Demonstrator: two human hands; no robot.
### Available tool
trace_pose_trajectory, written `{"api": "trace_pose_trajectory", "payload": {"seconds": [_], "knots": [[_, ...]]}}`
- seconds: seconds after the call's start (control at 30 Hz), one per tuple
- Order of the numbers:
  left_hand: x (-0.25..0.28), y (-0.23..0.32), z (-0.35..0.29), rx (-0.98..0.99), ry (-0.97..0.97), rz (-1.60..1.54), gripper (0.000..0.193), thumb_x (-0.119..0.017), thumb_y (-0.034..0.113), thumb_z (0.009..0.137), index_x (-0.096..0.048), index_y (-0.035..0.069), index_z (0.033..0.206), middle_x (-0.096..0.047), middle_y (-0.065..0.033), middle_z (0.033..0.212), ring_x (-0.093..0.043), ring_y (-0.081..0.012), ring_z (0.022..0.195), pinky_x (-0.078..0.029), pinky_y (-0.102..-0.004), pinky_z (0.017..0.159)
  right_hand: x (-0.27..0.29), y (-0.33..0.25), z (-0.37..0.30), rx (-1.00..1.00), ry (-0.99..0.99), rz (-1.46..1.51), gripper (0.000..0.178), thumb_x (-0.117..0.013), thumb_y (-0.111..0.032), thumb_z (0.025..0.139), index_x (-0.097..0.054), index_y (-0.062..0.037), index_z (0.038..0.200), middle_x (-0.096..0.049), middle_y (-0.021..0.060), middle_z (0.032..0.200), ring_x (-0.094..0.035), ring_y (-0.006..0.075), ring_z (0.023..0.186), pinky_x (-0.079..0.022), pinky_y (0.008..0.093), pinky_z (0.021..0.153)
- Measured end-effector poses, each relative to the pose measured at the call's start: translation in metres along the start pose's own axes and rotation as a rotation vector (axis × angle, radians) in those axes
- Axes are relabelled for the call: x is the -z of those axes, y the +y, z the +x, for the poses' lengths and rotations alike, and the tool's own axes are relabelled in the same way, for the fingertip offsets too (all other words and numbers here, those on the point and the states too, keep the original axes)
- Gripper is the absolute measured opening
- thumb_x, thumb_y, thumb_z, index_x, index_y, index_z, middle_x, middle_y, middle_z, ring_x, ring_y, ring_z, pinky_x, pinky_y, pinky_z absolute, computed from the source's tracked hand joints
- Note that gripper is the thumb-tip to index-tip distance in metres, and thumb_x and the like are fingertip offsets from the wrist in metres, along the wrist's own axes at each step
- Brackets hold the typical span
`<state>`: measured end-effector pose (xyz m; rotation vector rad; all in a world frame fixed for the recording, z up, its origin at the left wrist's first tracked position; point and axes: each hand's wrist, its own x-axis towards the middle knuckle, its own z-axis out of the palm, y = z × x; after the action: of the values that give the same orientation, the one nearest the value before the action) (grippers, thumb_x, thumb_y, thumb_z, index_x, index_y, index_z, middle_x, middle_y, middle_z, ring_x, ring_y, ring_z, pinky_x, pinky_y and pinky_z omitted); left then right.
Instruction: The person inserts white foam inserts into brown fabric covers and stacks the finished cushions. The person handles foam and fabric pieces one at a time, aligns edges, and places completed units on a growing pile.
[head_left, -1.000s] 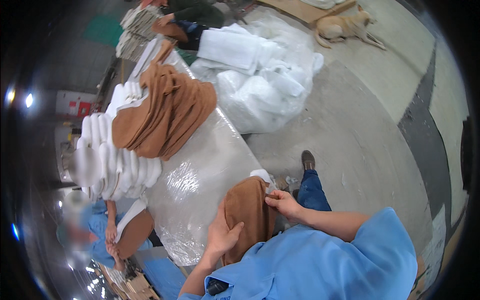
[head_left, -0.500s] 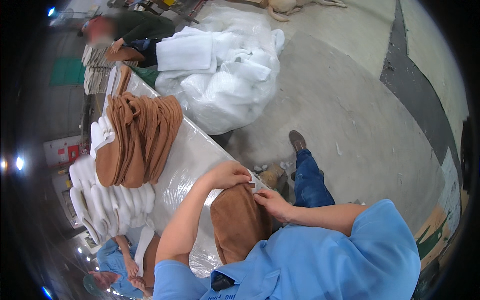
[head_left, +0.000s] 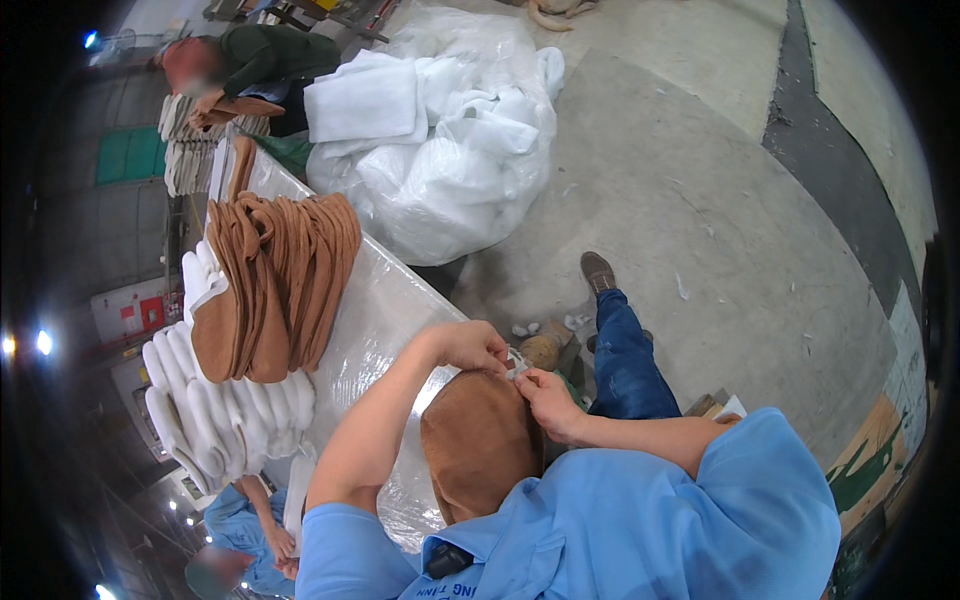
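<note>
A brown, suede-like fabric cover point(head_left: 480, 440) lies against my front at the table's edge, rounded and filled out. My left hand point(head_left: 472, 347) is closed in a pinch at its far end. Close beside it, my right hand point(head_left: 550, 403) pinches the same end from the right. Between the two hands shows a small bit of white material point(head_left: 515, 363); whether it belongs to the cover's lining I cannot tell. My fingertips partly hide that end.
A plastic-covered table point(head_left: 375, 300) bears a pile of brown covers point(head_left: 285, 280) and folded white pads point(head_left: 225, 410). Beyond is a clear plastic bag of white padding point(head_left: 450, 150). One person point(head_left: 270, 60) works at the far left, another point(head_left: 245, 525) at the lower left.
My hands have shifted slightly at the cover's far end, and the white bit between them shows more. The far-left person has lifted a brown piece a little.
</note>
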<state>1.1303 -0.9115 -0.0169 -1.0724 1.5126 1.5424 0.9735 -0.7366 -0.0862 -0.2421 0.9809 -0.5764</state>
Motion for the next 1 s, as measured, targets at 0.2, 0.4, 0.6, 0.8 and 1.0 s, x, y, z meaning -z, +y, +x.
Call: {"api": "trace_pose_trajectory", "payload": {"seconds": [0.2,0.4,0.6,0.8,1.0], "knots": [[-0.04,-0.041,0.007,-0.011,0.299,-0.705,0.02,-0.077,0.02,0.092,-0.071,0.006,0.08,-0.064,0.0031,0.074,-0.056,-0.0077,0.07,-0.045,-0.0291,0.064,-0.002,0.009,0.019,0.064,0.083,0.032,0.023,-0.058,-0.019,0.109,-0.071,-0.0011,0.103,-0.065,-0.0012,0.088,-0.053,0.0088,0.083,-0.045,0.0285,0.074],[-0.052,-0.054,0.019,-0.085,0.462,-0.782,0.025,-0.076,0.02,0.093,-0.065,0.009,0.073,-0.061,0.0053,0.072,-0.052,-0.0062,0.069,-0.042,-0.027,0.062,-0.005,-0.006,0.026,-0.013,0.148,-0.016,0.019,-0.058,-0.018,0.11,-0.07,-0.0044,0.103,-0.065,-0.0023,0.092,-0.054,0.0083,0.085,-0.045,0.0273,0.077],[-0.017,-0.007,0.038,-0.208,0.454,-0.785,0.026,-0.076,0.02,0.094,-0.063,0.011,0.074,-0.059,0.0066,0.072,-0.051,-0.0059,0.068,-0.042,-0.027,0.06,0.008,-0.041,0.023,0.087,0.206,0.058,0.021,-0.057,-0.021,0.11,-0.07,-0.0064,0.103,-0.066,-0.0015,0.091,-0.056,0.0101,0.085,-0.048,0.0306,0.077],[-0.003,-0.021,0.081,-0.27,0.344,-0.872,0.022,-0.077,0.025,0.096,-0.069,0.01,0.081,-0.064,0.005,0.078,-0.057,-0.007,0.071,-0.048,-0.027,0.065,0.024,-0.053,0.041,0.008,0.336,0.172,0.018,-0.061,-0.018,0.106,-0.07,-0.0083,0.093,-0.067,0.0021,0.085,-0.06,0.0145,0.078,-0.05,0.0336,0.072],[-0.015,-0.025,0.09,-0.296,0.464,-1.089,0.018,-0.08,0.021,0.093,-0.072,0.007,0.085,-0.067,0.003,0.078,-0.06,-0.0085,0.071,-0.048,-0.0285,0.063,0.027,-0.06,0.065,-0.09,0.358,0.274,0.012,-0.066,-0.012,0.1,-0.074,-0.0083,0.091,-0.07,0.0041,0.083,-0.064,0.0173,0.075,-0.05,0.0365,0.068]]}}
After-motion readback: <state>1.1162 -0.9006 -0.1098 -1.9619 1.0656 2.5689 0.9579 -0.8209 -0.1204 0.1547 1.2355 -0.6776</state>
